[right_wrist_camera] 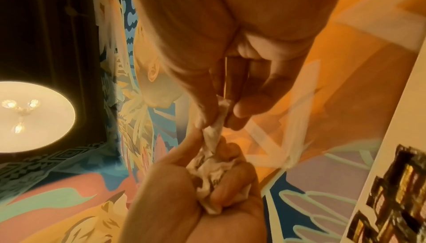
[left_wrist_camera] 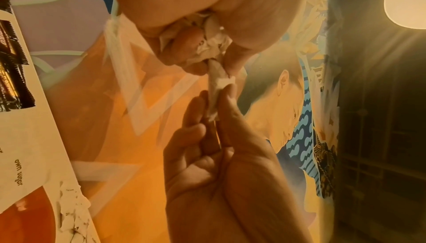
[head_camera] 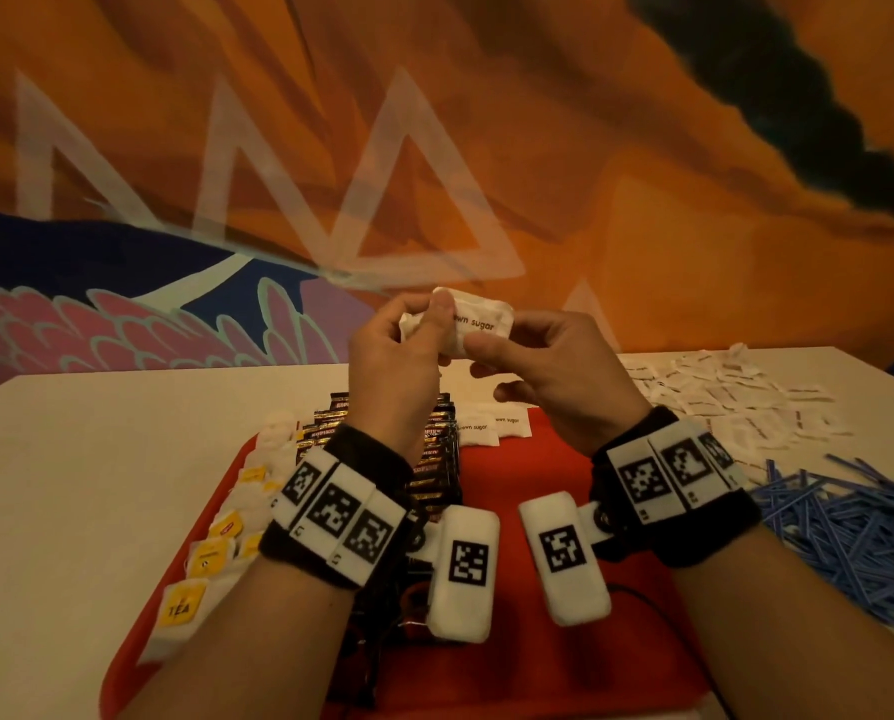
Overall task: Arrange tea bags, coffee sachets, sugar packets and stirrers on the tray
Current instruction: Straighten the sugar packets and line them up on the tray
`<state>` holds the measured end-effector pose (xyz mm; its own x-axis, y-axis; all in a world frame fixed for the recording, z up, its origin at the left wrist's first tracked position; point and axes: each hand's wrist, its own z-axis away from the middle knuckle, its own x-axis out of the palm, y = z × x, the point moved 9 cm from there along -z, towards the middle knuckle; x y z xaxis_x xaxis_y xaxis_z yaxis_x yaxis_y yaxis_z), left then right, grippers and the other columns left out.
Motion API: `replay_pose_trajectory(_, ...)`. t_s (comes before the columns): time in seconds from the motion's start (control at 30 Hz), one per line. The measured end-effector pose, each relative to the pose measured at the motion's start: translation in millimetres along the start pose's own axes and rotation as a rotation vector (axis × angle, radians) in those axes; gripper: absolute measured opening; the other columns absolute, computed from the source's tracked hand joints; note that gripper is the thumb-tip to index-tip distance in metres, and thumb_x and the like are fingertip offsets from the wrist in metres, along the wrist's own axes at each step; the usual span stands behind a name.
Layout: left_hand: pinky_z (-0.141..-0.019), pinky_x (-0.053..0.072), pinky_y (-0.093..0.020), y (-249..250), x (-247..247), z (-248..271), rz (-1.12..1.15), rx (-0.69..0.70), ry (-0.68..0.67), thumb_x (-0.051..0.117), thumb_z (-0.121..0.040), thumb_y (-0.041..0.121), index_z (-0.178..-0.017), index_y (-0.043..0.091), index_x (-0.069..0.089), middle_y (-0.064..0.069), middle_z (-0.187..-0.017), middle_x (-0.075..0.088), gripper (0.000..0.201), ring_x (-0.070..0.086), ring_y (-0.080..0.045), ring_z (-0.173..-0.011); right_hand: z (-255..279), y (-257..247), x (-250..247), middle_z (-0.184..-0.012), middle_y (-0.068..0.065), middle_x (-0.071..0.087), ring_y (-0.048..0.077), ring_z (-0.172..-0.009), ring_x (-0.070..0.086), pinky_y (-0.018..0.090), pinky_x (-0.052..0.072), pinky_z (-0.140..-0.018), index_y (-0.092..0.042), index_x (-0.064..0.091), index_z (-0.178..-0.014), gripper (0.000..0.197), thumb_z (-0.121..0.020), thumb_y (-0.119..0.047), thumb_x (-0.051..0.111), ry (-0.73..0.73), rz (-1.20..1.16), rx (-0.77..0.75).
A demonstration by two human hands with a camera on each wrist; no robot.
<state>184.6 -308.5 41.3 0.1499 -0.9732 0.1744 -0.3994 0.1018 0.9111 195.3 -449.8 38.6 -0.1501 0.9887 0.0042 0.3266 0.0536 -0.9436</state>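
Note:
Both hands are raised above the red tray. My right hand grips a small bunch of white brown-sugar packets; in the right wrist view the bunch lies crumpled in its curled fingers. My left hand pinches the end of one packet between thumb and fingers, at the edge of that bunch. On the tray, yellow-tagged tea bags line the left side, dark coffee sachets run down the middle, and two sugar packets lie at the far edge.
A loose pile of sugar packets lies on the white table at the far right. A heap of blue stirrers sits nearer on the right. A painted mural wall stands directly behind the table.

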Motion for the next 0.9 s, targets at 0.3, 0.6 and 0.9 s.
replay_pose_trajectory(0.3,-0.048,0.027,-0.023,10.3,-30.5,-10.7,0.117,-0.054,0.11,0.059,-0.098,0.027,-0.074,0.022,0.06,0.004,-0.067,0.052,0.025,0.044,-0.008,-0.058,-30.6,74.0,-52.2,-0.079,0.005,0.07,0.013,-0.07,0.063,0.025,0.052,-0.056,-0.006,0.072,-0.084,0.015,-0.084,-0.02,0.077,0.069,0.429,0.324)
replay_pose_trajectory(0.6,-0.039,0.031,-0.016,19.2,-41.2,-15.9,0.149,-0.05,0.099,0.057,-0.1,0.027,-0.083,0.019,0.063,0.002,-0.07,0.051,0.02,0.046,-0.01,-0.062,-61.1,126.5,-68.4,-0.088,0.007,0.057,0.022,-0.085,0.052,0.032,0.045,-0.075,-0.017,0.048,-0.065,0.042,-0.083,-0.044,0.075,-0.036,1.049,0.553)
replay_pose_trajectory(0.9,-0.039,0.029,-0.018,17.7,-45.8,-19.7,0.152,-0.037,0.105,0.058,-0.1,0.025,-0.082,0.016,0.063,0.0,-0.068,0.049,0.02,0.045,-0.009,-0.059,-67.8,140.4,-69.3,-0.114,0.009,0.068,0.026,-0.104,0.063,0.037,0.054,-0.09,-0.005,0.067,-0.115,0.057,-0.083,-0.051,0.072,-0.118,1.317,0.597)
